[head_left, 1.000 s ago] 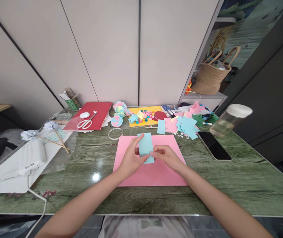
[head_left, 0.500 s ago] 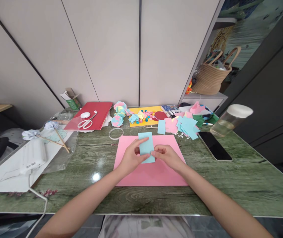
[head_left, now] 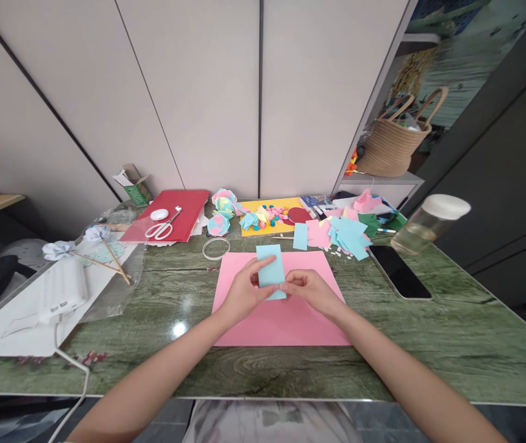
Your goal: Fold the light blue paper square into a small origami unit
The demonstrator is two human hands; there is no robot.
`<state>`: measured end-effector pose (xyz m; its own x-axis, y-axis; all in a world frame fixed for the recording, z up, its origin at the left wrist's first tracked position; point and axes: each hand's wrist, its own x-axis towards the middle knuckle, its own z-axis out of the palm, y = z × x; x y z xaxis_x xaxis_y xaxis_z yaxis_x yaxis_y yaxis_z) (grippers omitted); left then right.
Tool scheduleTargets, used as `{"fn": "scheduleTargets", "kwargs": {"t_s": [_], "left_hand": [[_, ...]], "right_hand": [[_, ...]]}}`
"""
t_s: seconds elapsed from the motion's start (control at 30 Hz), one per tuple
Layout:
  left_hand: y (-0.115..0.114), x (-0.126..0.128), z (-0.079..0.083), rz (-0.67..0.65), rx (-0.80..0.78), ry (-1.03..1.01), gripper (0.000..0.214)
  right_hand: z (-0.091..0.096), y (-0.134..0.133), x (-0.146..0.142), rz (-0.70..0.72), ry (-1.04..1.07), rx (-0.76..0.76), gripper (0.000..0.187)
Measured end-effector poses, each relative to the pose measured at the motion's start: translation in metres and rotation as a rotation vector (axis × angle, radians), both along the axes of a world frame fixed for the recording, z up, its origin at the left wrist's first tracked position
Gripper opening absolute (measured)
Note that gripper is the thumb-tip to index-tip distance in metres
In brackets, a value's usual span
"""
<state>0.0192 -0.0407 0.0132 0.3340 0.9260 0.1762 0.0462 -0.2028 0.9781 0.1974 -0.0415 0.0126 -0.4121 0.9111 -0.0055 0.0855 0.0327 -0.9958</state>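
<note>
A small light-blue rectangle of paper [head_left: 270, 268] is held up over the pink sheet [head_left: 285, 326]. My left hand [head_left: 243, 289] grips it from the left, thumb low on its front and index finger across its upper part. The fingertips of my right hand [head_left: 309, 289] pinch its lower right edge. Past the pink sheet lies another blue paper piece [head_left: 300, 236], beside a heap of pink and blue paper pieces [head_left: 349, 235].
White scissors [head_left: 163, 227] rest on a red folder [head_left: 184, 206] at the back left. Crumpled paper balls [head_left: 218, 224] and a yellow sheet [head_left: 248, 208] line the back. A phone [head_left: 401, 272] and a bottle [head_left: 429, 224] stand to the right; a white power bank [head_left: 63, 292] lies left.
The blue paper has shifted very slightly up and its lower edge sits a little higher. Both hands keep nearly the same hold.
</note>
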Motion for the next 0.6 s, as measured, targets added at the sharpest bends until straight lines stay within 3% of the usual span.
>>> {"fn": "scheduleTargets", "kwargs": {"t_s": [0.33, 0.6], "left_hand": [[-0.002, -0.002, 0.011, -0.075, 0.026, 0.042, 0.059], [-0.005, 0.000, 0.005, -0.093, 0.070, 0.162, 0.062]], "right_hand": [[0.011, -0.001, 0.005, 0.038, 0.008, -0.014, 0.023], [0.007, 0.002, 0.003, -0.072, 0.031, -0.048, 0.023]]}}
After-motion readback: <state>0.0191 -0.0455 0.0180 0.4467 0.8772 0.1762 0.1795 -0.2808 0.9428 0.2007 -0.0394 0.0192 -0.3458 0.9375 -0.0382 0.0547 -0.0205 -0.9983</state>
